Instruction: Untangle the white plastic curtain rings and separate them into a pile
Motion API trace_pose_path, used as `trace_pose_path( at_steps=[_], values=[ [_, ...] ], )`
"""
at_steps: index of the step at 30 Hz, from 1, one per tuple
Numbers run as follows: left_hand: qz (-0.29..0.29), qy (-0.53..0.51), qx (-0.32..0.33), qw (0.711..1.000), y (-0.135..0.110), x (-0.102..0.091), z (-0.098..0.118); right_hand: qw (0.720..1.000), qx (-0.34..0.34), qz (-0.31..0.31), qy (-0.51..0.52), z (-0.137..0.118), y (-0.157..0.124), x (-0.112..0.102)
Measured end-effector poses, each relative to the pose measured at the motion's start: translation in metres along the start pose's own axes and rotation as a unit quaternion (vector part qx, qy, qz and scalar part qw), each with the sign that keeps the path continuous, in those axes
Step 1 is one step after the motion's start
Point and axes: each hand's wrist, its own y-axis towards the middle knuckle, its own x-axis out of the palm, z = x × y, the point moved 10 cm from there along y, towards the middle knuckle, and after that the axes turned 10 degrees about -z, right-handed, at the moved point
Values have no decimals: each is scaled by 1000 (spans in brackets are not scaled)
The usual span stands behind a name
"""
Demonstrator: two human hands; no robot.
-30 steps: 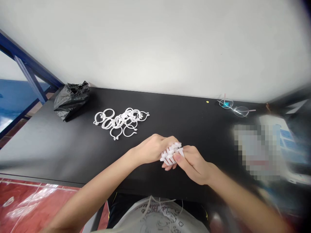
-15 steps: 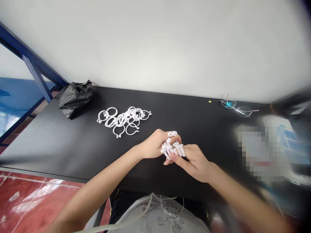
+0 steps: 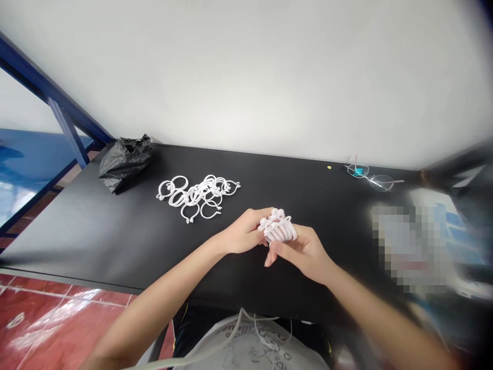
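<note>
A bunch of white plastic curtain rings point(image 3: 281, 229) is held close together above the black table, with small eyelets standing along its upper left side. My left hand point(image 3: 248, 229) grips the bunch from the left, its fingers partly hidden behind the rings. From the right, my right hand point(image 3: 306, 252) is closed on the same bunch, its thumb along the lower edge. Left of my hands, a loose pile of similar rings point(image 3: 196, 192) lies on the table, some overlapping and some apart.
A crumpled black plastic bag point(image 3: 125, 162) sits at the table's back left corner. Eyeglasses point(image 3: 370, 176) lie near the wall at the right, with a small yellow speck point(image 3: 329, 167) beside them. A blurred pale packet point(image 3: 410, 249) is at far right. The black table point(image 3: 96, 241) meets a white wall.
The held rings have turned and now line up more evenly, side by side. My right thumb has shifted lower along them. The loose pile is unchanged; the view has tilted slightly.
</note>
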Motion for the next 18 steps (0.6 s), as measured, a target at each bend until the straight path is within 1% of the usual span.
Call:
trace_pose_path(
  at_steps=[3, 5, 6, 7, 8, 9, 10, 11, 13, 14, 15, 16, 17, 18],
  values=[
    [-8, 39, -38, 998, -11, -8, 6, 988, 20, 44, 144, 10, 2, -13],
    [-1, 78, -58, 995, -24, -22, 12, 977, 32, 86, 195, 17, 1, -25],
    [24, 110, -60, 992, -33, -35, 16, 972, 38, 108, 204, 21, 1, -31],
    [73, 153, -62, 984, -45, -54, 20, 969, 41, 133, 203, 24, 0, -37],
    [147, 209, -57, 965, -60, -78, 25, 969, 47, 148, 194, 26, -1, -41],
    [234, 275, -53, 931, -79, -104, 30, 969, 55, 156, 181, 29, -1, -43],
    [312, 338, -62, 886, -100, -128, 32, 971, 63, 156, 170, 31, -1, -43],
    [361, 394, -85, 841, -118, -148, 28, 973, 71, 151, 160, 33, 0, -42],
    [395, 464, -172, 774, -143, -181, 4, 975, 81, 141, 151, 36, 2, -38],
    [398, 467, -224, 757, -154, -196, -14, 975, 83, 141, 149, 37, 3, -36],
    [379, 457, -268, 759, -159, -206, -34, 975, 85, 144, 146, 37, 3, -35],
    [352, 445, -287, 772, -160, -211, -50, 975, 86, 147, 142, 38, 3, -35],
    [316, 433, -277, 797, -156, -210, -62, 975, 87, 152, 135, 38, 3, -35],
    [283, 425, -254, 822, -149, -207, -68, 976, 87, 154, 128, 37, 3, -36]
  ],
)
